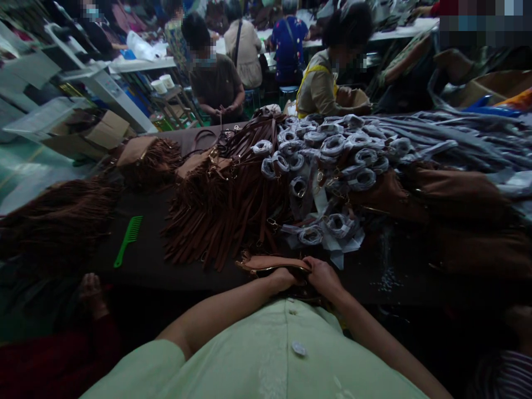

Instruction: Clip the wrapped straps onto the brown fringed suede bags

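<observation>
Close against my body is a brown bag (270,262), its gold zipper edge facing up. My left hand (283,279) reaches in at the bag's opening, its fingers hidden. My right hand (322,278) is closed on the right end of the bag's top edge. Just beyond lie a heap of brown straps (233,227) with metal clasps and several coiled straps wrapped in clear plastic (332,145). A green comb (128,239) lies on the dark table to the left.
Brown fringed pieces (62,213) cover the table's left end; brown bags (461,191) are stacked at the right. Small white packets (387,277) lie scattered near the front edge. A co-worker's hand (92,293) is at the left. Co-workers (218,83) sit across the table.
</observation>
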A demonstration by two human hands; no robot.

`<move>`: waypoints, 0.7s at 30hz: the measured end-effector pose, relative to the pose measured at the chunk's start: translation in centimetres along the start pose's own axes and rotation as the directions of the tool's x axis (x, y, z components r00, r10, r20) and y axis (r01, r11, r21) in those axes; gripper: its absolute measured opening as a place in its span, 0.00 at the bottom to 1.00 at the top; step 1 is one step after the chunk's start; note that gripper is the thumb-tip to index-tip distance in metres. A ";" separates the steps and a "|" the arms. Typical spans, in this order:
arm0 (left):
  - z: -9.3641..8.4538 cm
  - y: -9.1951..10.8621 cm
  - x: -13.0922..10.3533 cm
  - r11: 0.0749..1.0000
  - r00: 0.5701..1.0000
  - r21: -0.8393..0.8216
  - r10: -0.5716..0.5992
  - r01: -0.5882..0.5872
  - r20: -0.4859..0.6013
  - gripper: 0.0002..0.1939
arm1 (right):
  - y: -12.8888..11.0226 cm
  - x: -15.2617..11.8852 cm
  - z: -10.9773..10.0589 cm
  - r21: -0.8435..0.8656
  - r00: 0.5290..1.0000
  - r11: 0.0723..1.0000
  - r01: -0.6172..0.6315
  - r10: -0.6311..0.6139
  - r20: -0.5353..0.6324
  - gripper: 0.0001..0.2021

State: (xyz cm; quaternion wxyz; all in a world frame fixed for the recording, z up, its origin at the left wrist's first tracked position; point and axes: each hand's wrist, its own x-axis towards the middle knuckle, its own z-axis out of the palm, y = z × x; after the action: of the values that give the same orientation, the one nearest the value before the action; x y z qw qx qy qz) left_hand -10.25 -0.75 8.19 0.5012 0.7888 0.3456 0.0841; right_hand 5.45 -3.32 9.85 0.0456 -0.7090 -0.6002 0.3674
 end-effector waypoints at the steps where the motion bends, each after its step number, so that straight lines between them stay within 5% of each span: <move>1: -0.1 0.2 -0.2 1.000 1.000 -0.014 0.018 -0.018 0.023 0.06 | 0.0 0.0 0.0 0.005 1.000 1.000 0.013 -0.013 0.020 0.20; 6: -0.7 0.1 -0.7 0.966 0.971 -0.207 0.188 -0.155 0.150 0.05 | 0.2 0.6 0.1 0.076 0.959 0.986 0.149 -0.162 0.231 0.11; 12: -0.7 -0.2 0.4 0.788 0.975 -0.588 -0.067 0.182 0.212 0.13 | 3.6 0.8 -1.0 0.550 0.908 0.824 0.137 -0.327 0.262 0.22; 14: -0.8 0.0 0.6 0.753 0.968 -0.621 -0.087 0.218 0.235 0.15 | 7.0 0.6 -2.1 0.633 0.961 0.773 0.028 -0.195 0.196 0.23; 16: -0.9 0.3 0.6 0.754 0.964 -0.610 -0.113 0.242 0.242 0.16 | 11.4 0.5 -3.4 0.561 0.987 0.813 -0.156 0.149 0.057 0.19; 17: -0.9 0.5 0.7 0.761 0.963 -0.600 -0.123 0.247 0.240 0.16 | 13.8 0.4 -4.1 0.505 0.929 0.817 -0.279 0.362 -0.072 0.16; 21: -0.8 0.6 1.2 0.732 0.960 -0.628 -0.136 0.263 0.244 0.17 | 21.6 0.2 -6.6 0.461 0.786 0.780 -0.424 0.569 -0.240 0.15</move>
State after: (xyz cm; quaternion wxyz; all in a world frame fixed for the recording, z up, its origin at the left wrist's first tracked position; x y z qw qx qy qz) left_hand -9.40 0.40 8.83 0.7806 0.5258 0.3299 0.0729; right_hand 26.93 -6.60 3.62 0.1936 -0.8764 -0.2846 0.3369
